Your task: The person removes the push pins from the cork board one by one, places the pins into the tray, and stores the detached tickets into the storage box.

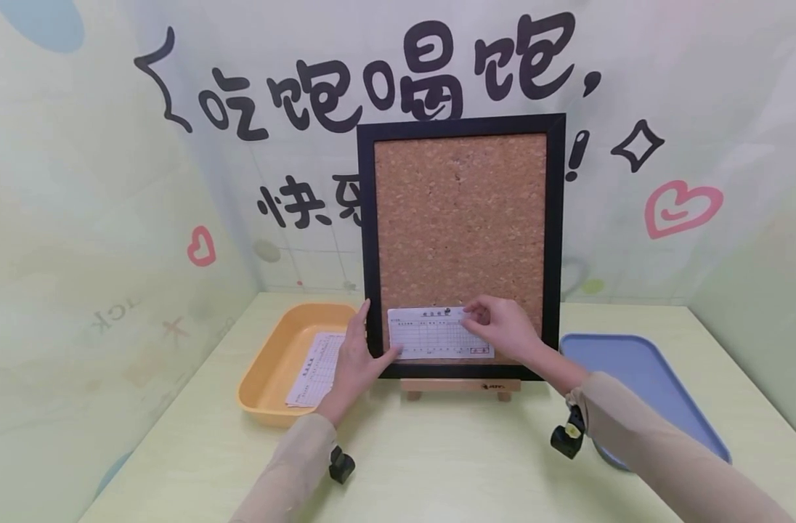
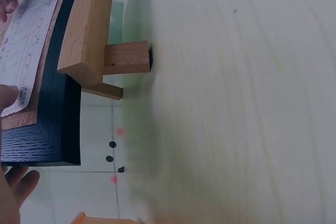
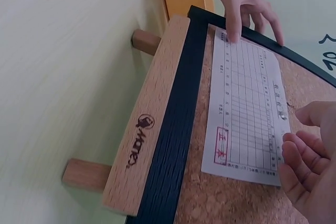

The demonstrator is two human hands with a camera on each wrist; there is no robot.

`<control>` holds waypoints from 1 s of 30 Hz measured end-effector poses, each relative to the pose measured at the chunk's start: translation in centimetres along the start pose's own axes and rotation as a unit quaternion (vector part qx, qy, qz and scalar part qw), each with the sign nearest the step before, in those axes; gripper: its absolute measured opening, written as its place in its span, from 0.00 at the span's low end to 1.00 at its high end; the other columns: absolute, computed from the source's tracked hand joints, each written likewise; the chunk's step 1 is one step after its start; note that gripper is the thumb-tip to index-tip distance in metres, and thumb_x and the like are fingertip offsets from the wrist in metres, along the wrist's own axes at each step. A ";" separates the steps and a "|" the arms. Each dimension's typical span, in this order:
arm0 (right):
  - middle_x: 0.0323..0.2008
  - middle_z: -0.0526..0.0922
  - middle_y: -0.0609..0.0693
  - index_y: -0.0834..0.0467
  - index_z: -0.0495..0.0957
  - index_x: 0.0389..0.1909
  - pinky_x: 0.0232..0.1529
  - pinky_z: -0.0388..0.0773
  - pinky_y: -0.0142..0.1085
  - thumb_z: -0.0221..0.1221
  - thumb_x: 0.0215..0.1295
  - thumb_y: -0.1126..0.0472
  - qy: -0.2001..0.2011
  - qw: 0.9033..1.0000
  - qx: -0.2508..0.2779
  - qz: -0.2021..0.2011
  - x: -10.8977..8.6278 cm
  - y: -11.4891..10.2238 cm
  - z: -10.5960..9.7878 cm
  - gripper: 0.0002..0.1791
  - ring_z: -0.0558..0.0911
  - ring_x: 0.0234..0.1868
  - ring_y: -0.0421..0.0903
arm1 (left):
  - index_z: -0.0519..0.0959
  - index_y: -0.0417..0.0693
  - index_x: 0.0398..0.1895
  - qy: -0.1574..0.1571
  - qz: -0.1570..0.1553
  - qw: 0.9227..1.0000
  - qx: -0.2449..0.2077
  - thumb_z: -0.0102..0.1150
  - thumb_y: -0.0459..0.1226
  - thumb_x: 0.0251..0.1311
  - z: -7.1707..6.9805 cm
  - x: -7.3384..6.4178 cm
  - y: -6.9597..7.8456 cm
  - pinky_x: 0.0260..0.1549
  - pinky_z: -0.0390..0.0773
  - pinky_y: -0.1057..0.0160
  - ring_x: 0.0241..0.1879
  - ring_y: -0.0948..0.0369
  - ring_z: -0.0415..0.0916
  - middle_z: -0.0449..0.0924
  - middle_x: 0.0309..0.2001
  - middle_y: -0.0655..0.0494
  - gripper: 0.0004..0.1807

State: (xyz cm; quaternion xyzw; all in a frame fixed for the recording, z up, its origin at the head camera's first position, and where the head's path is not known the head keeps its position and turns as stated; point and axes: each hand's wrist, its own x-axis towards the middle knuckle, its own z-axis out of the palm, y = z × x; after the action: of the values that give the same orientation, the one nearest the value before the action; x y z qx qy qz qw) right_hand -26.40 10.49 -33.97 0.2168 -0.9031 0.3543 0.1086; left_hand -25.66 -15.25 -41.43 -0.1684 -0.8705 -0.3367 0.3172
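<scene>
A printed paper form [image 1: 431, 338] lies flat against the lower part of a black-framed corkboard [image 1: 460, 218]. My left hand [image 1: 359, 349] grips the board's left edge, thumb pressing the form's lower left corner and fingers reaching behind the frame. A small pushpin [image 3: 283, 115] sits at the form's top edge. Close to the right of the pin is my right hand [image 1: 502, 327], its fingers loosely bent, with a gap between thumb and fingers and nothing seen in it. The fingertips [image 3: 290, 142] are at the form's top edge.
The board stands on a small wooden easel [image 3: 144, 124] on the pale table [image 1: 437, 465]. To the left, an orange tray [image 1: 267, 378] holds more printed forms [image 1: 313, 370]. A blue tray [image 1: 633, 370] lies to the right, partly under the right forearm. A decorated wall backdrop [image 1: 293, 261] rises behind.
</scene>
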 end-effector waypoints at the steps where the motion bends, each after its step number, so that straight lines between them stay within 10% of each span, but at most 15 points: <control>1: 0.25 0.80 0.47 0.60 0.79 0.38 0.22 0.71 0.31 0.60 0.57 0.60 0.002 1.000 0.001 0.000 0.1 -0.1 0.2 0.10 0.73 0.22 0.41 | 0.50 0.45 0.69 0.001 0.000 1.000 -0.001 0.70 0.42 0.44 0.0 0.0 0.0 0.50 0.71 0.50 0.56 0.49 0.66 0.60 0.62 0.43 0.50; 30: 0.19 0.78 0.48 0.60 0.80 0.29 0.17 0.66 0.29 0.60 0.54 0.66 0.158 0.983 -0.073 -0.061 1.2 -0.4 4.4 0.02 0.70 0.16 0.38 | 0.49 0.48 0.69 -0.003 -0.002 1.000 0.001 0.70 0.40 0.43 0.1 0.1 0.1 0.54 0.67 0.51 0.59 0.49 0.63 0.61 0.61 0.43 0.51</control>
State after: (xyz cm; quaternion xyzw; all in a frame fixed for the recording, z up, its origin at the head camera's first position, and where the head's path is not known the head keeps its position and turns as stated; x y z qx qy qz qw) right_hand -27.49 6.80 -36.46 0.2045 -0.8830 0.3100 0.2870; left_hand -25.74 -15.10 -41.32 -0.1673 -0.8720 -0.3358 0.3144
